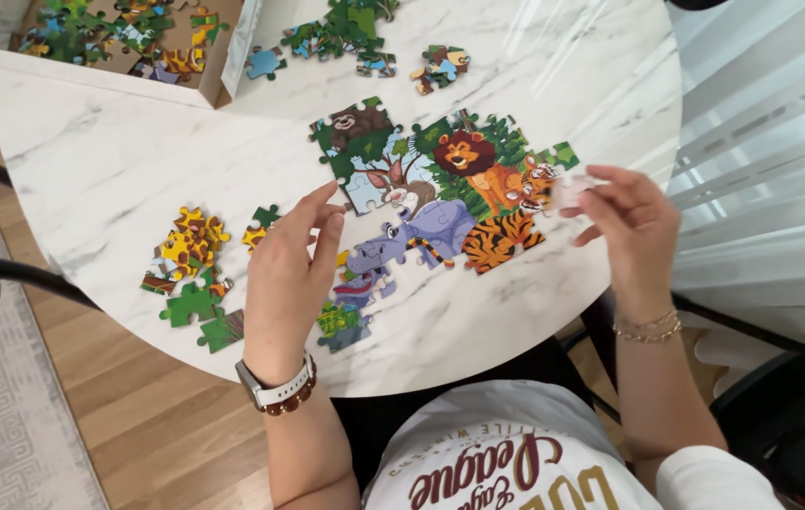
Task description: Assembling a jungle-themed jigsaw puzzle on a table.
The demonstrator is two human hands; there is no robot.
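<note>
The right hand (631, 222) pinches a single pale puzzle piece (571, 191) between thumb and fingertips, held just off the right edge of the assembled jigsaw section (440, 194), beside the tiger cub and green corner tabs. The left hand (291, 274) is loosely curled with fingers extended, gripping nothing visible; its fingertips rest at the lower-left border of the assembled section, near the purple hippo. The assembled section lies in the middle of the round white marble table (100, 161), with an irregular, unfinished outline on every side. Bare tabletop lies between the assembled section and the near rim, and a wider bare band runs across the left part of the table. A cluster of loose yellow and green pieces (190, 269) lies left of the left hand, close to the table's near-left rim. A few loose pieces (346, 326) sit under the left wrist area. Further loose pieces (438, 66) lie toward the far side, beside an open cardboard box (232, 57) holding more pieces.
</note>
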